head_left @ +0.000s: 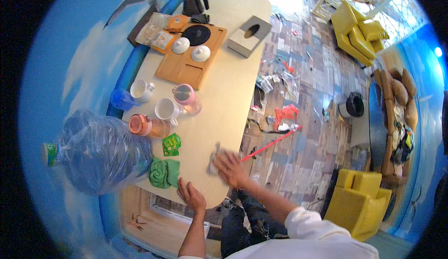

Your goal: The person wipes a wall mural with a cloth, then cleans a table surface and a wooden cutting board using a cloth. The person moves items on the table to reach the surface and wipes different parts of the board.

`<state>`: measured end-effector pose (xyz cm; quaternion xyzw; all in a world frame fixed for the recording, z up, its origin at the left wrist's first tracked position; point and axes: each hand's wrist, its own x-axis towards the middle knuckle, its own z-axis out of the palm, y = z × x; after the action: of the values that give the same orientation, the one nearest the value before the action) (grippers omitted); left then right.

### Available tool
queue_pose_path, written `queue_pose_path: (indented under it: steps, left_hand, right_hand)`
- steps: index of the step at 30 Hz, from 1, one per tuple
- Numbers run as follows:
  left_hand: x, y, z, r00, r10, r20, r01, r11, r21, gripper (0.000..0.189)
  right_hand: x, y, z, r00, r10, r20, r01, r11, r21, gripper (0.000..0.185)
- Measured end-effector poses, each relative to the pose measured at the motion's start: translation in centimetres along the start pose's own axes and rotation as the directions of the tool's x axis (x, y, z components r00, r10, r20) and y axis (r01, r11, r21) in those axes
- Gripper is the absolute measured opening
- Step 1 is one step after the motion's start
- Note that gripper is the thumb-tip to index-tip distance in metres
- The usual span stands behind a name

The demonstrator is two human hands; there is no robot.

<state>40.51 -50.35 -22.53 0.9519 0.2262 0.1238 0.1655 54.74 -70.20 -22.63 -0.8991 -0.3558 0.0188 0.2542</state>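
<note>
My right hand (pixel 229 168) presses a grey cloth (pixel 214 162) flat on the pale tabletop (pixel 227 94), close to its right edge; the cloth is partly hidden and blurred. My left hand (pixel 191 196) rests at the table's near edge, fingers apart, holding nothing. Just beyond its fingertips lies a crumpled green cloth (pixel 164 173). Farther up are green packets (pixel 171 144), an orange-tinted bottle (pixel 149 126), a white mug (pixel 166 109), a bottle with a pink rim (pixel 188 99) and another white mug (pixel 141 91).
A big plastic-wrapped water bottle (pixel 105 152) stands left. Toward the far end are a wooden tray (pixel 192 55) with white lidded pieces, a tissue box (pixel 249 36) and a black kettle (pixel 193 1). Litter and a red stick (pixel 271 144) lie on the floor, near yellow armchairs (pixel 360 203).
</note>
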Motion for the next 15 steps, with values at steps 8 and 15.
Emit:
queue_pose_path:
  steps: [8,15]
  left_hand:
    - [-0.7,-1.0,0.8,0.999,0.043,-0.026,-0.042,0.999,0.026,0.022]
    - [0.5,-3.3,-0.6,0.986,0.154,0.069,-0.134,0.964,-0.229,0.028]
  right_hand:
    - [7.5,4.6,-1.7,0.889,0.285,-0.358,-0.326,0.944,-0.059,0.054]
    - [5.7,-1.9,2.6,0.527,0.779,-0.34,-0.609,0.625,0.488,0.062]
